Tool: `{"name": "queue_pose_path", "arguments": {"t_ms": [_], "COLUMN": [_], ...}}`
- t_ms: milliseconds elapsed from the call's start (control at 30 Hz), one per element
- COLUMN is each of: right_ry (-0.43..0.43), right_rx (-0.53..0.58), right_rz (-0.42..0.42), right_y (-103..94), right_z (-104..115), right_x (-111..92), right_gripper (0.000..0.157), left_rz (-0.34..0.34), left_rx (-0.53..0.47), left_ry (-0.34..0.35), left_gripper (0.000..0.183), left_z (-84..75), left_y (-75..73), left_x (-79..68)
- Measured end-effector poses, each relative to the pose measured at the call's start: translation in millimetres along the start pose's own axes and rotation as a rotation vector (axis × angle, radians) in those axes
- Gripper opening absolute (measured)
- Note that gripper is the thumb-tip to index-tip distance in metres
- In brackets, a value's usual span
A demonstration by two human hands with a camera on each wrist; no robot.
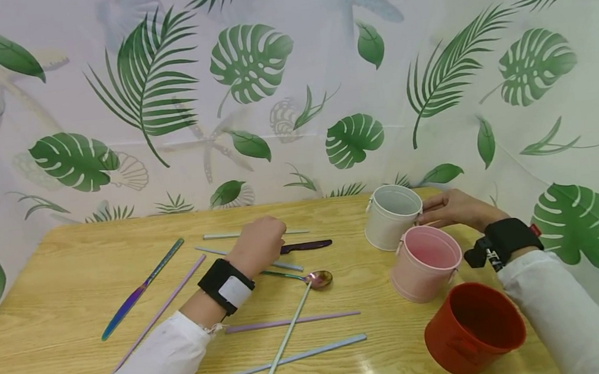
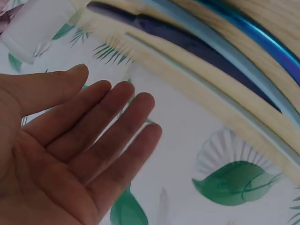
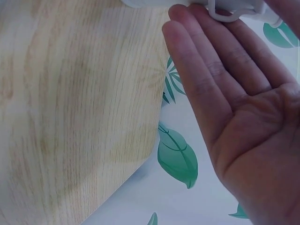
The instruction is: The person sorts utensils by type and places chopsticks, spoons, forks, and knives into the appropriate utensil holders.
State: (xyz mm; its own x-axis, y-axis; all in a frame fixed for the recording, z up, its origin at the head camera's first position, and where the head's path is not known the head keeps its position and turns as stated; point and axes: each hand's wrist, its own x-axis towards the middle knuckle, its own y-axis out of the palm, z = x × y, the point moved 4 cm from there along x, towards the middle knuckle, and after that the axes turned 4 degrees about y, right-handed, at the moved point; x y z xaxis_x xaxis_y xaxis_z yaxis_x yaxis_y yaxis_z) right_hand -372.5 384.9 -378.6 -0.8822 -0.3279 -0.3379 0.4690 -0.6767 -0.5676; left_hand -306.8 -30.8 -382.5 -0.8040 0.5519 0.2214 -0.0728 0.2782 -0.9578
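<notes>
My left hand [image 1: 259, 245] hovers over the cutlery at the table's middle, fingers extended and nothing in the palm in the left wrist view. Closest to it lie a dark purple knife [image 1: 307, 246], a blue chopstick [image 1: 288, 266] and a pale green chopstick [image 1: 297, 231]. My right hand [image 1: 459, 208] is beside the white bucket [image 1: 383, 227], its straight fingertips at the bucket's side near the wire handle [image 3: 229, 18]. Just in front of those fingers stands a pink bucket [image 1: 419, 271]. A rainbow-coloured spoon [image 1: 319, 279] lies near the left wrist, its handle partly hidden.
A red bucket [image 1: 457, 339] stands at the front right, near the right sleeve. On the left lie an iridescent knife [image 1: 142, 288] and a purple chopstick [image 1: 163, 309]. Several chopsticks, one a crossing green chopstick [image 1: 286, 339], lie centrally. A leaf-printed cloth [image 1: 292, 104] hangs behind the table [image 1: 48, 304].
</notes>
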Motion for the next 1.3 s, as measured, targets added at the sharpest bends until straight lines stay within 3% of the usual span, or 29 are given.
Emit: {"name": "queue_pose_path", "arguments": {"t_ms": [300,533,733,833,1300], "right_ry": [-0.011,-0.006,-0.002,-0.001,0.014], "right_rx": [0.001,0.004,0.009,0.005,-0.025], "right_rz": [0.002,0.000,0.005,0.001,-0.004], "right_y": [0.2,0.7,1.7,1.4,0.3], "right_z": [3.7,5.4,4.6,4.2,-0.4], "right_x": [-0.9,-2.2,-1.8,-1.6,-0.4], "right_gripper": [0.052,0.053,0.054,0.054,0.055], "left_rz": [0.082,0.105,0.127,0.097,0.146], "left_rx": [0.033,0.067,0.075,0.077,0.134], "left_ry": [0.025,0.036,0.049,0.068,0.024], "left_gripper": [0.007,0.012,0.010,0.011,0.010], "left_z": [-3.6,-9.8,-14.1,-10.0,-15.8], "left_y": [21.0,35.7,41.9,50.1,54.3], "left_x": [22.6,35.4,37.7,39.6,42.0]}}
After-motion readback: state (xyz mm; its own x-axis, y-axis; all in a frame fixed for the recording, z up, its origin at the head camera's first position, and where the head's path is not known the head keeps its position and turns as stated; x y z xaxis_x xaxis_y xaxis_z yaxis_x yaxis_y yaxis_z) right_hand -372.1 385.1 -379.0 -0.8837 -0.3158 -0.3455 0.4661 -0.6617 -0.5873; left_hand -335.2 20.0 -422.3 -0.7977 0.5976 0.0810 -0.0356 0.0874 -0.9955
